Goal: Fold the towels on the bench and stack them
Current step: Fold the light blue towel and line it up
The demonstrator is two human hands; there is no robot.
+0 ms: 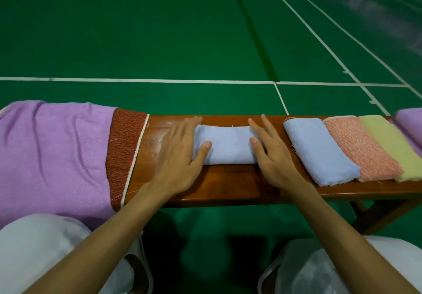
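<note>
Wooden bench (228, 184) runs L–R across the view, green court floor (159, 31) w/ white lines behind it.

Centre of bench: 1 small light-blue towel (228, 145), folded into a compact rectangle, long side along the bench, lying flat toward the far edge.

Left hand (180, 154): flat, fingers straight and together, laid along the towel's L end; thumb rests on top of the cloth. Nothing gripped.

Right hand (271, 154): flat too, fingers straight and a bit spread, along the towel's R end; thumb tip on top of the cloth. Nothing gripped. The 2 hands bracket the towel, 1 per end.

L end of bench: large purple towel (54, 152) spread out, wrinkled, hanging over the near edge. Under it a red-brown towel (124, 147) w/ white trim shows as a strip along its R side.

R of centre: row of folded towels, angled, edge to edge and overlapping: 2nd light-blue towel (319, 152), then orange speckled towel (358, 147), then pale yellow towel (392, 145). Another purple piece (411, 120) at frame's R edge, mostly cut off. Gap of bare wood btwn centre towel and this row.

Bottom of frame: person's knees in pale trousers (34, 248), both forearms bare.
</note>
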